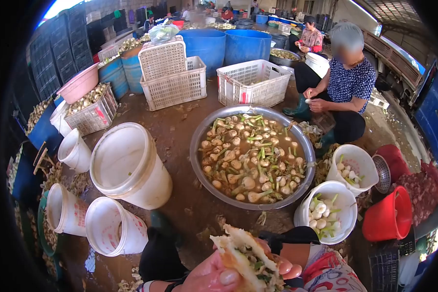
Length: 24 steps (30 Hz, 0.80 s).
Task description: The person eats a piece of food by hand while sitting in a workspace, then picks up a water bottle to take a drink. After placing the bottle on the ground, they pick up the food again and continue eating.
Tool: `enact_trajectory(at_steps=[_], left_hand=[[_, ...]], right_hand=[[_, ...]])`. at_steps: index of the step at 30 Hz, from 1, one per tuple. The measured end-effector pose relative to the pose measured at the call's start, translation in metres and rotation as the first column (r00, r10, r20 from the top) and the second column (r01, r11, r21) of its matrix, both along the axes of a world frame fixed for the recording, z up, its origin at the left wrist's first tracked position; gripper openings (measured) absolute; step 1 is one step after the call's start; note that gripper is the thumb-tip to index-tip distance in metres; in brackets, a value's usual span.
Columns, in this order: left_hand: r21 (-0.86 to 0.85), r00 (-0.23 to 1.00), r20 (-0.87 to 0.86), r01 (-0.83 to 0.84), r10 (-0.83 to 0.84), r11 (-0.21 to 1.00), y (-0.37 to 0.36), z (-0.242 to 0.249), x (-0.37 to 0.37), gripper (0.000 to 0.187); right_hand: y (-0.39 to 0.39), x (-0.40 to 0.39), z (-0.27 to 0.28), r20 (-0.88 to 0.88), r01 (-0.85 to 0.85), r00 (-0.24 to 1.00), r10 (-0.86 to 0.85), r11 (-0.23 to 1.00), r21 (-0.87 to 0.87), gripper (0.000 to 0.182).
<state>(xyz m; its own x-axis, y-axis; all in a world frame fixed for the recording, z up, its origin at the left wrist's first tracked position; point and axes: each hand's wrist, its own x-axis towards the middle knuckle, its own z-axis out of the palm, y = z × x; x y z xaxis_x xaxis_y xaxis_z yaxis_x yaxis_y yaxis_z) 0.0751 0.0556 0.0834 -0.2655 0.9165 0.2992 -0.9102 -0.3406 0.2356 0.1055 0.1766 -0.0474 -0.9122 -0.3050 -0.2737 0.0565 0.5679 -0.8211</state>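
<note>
A stuffed flatbread point(246, 258) with a chopped green filling is held up at the bottom of the head view. My left hand point(211, 275) is closed around its near left side. Curled against its right side are the fingers of my right hand point(286, 267). The bread's upper edge is ragged, and its lower end runs out of frame. Beyond it on the floor stands a wide metal basin point(199, 170) of brownish water, full of garlic bulbs point(248, 182) with green stems. To its right, a white bucket point(345, 233) contains peeled bulbs.
Several white buckets point(153, 180) stand at left, and a red bucket point(406, 214) at right. Plastic crates point(175, 92) and blue tubs point(248, 46) are behind the basin. A co-worker point(348, 82) sits at its right, handling a bulb. Peelings litter the wet floor.
</note>
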Motion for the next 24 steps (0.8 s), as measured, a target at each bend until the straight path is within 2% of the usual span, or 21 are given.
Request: enact_trajectory(at_steps=[1, 3, 4, 6, 8, 9, 10, 11, 17, 21, 22, 24], left_hand=[[0.001, 1.0, 0.0, 0.004, -0.004, 1.0, -0.002, 0.004, 0.0, 0.053], [-0.2, 0.999, -0.042, 0.003, -0.011, 0.98, -0.008, 0.016, -0.002, 0.05], [-0.2, 0.999, -0.04, 0.009, -0.018, 0.98, -0.009, 0.013, -0.004, 0.05], [-0.123, 0.998, -0.03, 0.051, -0.055, 0.991, -0.009, 0.003, -0.008, 0.05], [-0.137, 0.998, -0.018, 0.055, -0.058, 0.989, -0.01, 0.006, -0.009, 0.05], [-0.145, 0.998, -0.018, 0.053, -0.056, 0.988, -0.01, 0.006, -0.007, 0.05], [-0.151, 0.998, -0.009, 0.061, -0.063, 0.987, -0.01, 0.008, -0.009, 0.05], [-0.164, 0.998, -0.008, 0.056, -0.058, 0.985, -0.01, 0.01, -0.008, 0.05], [-0.211, 0.999, 0.014, 0.05, -0.048, 0.976, -0.009, 0.013, -0.007, 0.05], [-0.193, 0.998, 0.002, 0.055, -0.056, 0.98, -0.007, 0.0, -0.011, 0.049], [-0.162, 0.997, -0.03, 0.069, -0.075, 0.984, -0.006, -0.004, -0.013, 0.047], [-0.161, 0.999, -0.001, 0.035, -0.035, 0.986, -0.004, 0.016, -0.01, 0.046]], right_hand=[[-0.001, 0.0, -0.002, -0.016, 0.016, 1.0, -0.016, 1.0, -0.005, 0.027], [0.0, -0.001, -0.004, -0.011, -0.001, 1.0, 0.001, 0.999, 0.054, 0.028], [0.0, -0.001, -0.005, -0.004, -0.018, 1.0, 0.019, 0.993, 0.113, 0.028], [0.001, 0.0, -0.006, -0.01, -0.012, 1.0, 0.014, 0.993, 0.115, 0.027], [0.0, 0.0, -0.007, -0.071, 0.013, 0.997, -0.007, 0.996, 0.083, 0.029], [0.002, 0.001, -0.004, -0.034, 0.004, 0.999, 0.0, 0.995, 0.1, 0.029], [0.003, 0.007, -0.009, -0.015, 0.096, 0.995, -0.1, 0.978, -0.183, 0.029], [0.002, 0.013, -0.018, 0.028, 0.18, 0.982, -0.187, 0.875, -0.449, 0.029], [-0.007, 0.005, -0.075, 0.047, 0.212, 0.976, -0.212, 0.889, -0.406, 0.028], [-0.014, -0.001, -0.134, 0.085, 0.209, 0.977, -0.193, 0.825, -0.526, 0.027], [-0.013, -0.001, -0.124, 0.084, 0.208, 0.978, -0.193, 0.825, -0.525, 0.027], [-0.004, 0.002, -0.062, 0.015, 0.135, 0.99, -0.137, 0.938, -0.32, 0.027]])
